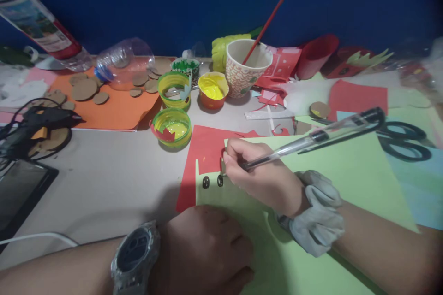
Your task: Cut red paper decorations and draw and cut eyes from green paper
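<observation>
A clear pen with black ink [294, 147] is pinched in my right hand [263, 175], its tip hidden behind the fingers near the upper left edge of a light green sheet [346, 170]. Two black oval eye shapes [206, 182] are drawn on that sheet, just left of my right fingertips. Red paper [207, 147] lies under the sheet's left edge. My left hand [207, 249] rests on the green sheet below the drawn ovals, its fingers curled under and mostly hidden, so what they hold cannot be made out.
Behind the papers stand green-yellow cups [174, 90], a yellow paint cup [212, 90] and a patterned cup [242, 73] with a red stick. Black scissors [404, 140] lie right. Left are cardboard discs [85, 90], a glue gun [44, 120] and a dark device [24, 193].
</observation>
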{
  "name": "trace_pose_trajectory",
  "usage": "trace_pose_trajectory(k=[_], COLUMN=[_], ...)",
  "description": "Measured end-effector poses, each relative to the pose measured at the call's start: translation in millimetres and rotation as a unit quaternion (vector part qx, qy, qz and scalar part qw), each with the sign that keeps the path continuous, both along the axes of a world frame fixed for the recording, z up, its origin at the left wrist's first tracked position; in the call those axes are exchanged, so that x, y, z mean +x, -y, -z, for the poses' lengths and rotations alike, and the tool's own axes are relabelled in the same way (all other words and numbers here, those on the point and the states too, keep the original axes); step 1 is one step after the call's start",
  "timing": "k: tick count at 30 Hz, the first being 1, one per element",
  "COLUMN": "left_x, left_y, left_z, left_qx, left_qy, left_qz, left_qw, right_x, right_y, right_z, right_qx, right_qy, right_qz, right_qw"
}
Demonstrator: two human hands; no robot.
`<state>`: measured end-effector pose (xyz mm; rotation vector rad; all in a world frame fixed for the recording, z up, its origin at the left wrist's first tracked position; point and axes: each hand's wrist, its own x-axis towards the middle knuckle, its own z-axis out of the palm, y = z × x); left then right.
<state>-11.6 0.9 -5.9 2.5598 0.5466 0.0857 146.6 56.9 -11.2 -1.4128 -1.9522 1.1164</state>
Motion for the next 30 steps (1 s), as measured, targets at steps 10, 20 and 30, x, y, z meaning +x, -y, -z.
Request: trace_pose_trajectory(k=[10, 20, 30], left_x=[-1.2, -0.8, 0.0], left_y=[1.8, 0.9, 0.4], left_z=[1.0, 0.7, 0.1], left_qx=[0.02, 0.005, 0.008], left_qy=[0.029, 0.02, 0.022], left_qz=[-0.012, -0.007, -0.003], left_qw=[0.999, 1.0, 1.0], right_x=[-0.4, 0.3, -0.4], right_y=[0.0, -0.5, -0.1], right_z=[-1.5, -0.8, -0.1], right_qx=[-0.009, -0.017, -0.009], right_qy=[-0.002, -0.01, -0.008], right_qz=[0.006, 0.003, 0.007], right_qw=[1.0, 1.0, 1.0])
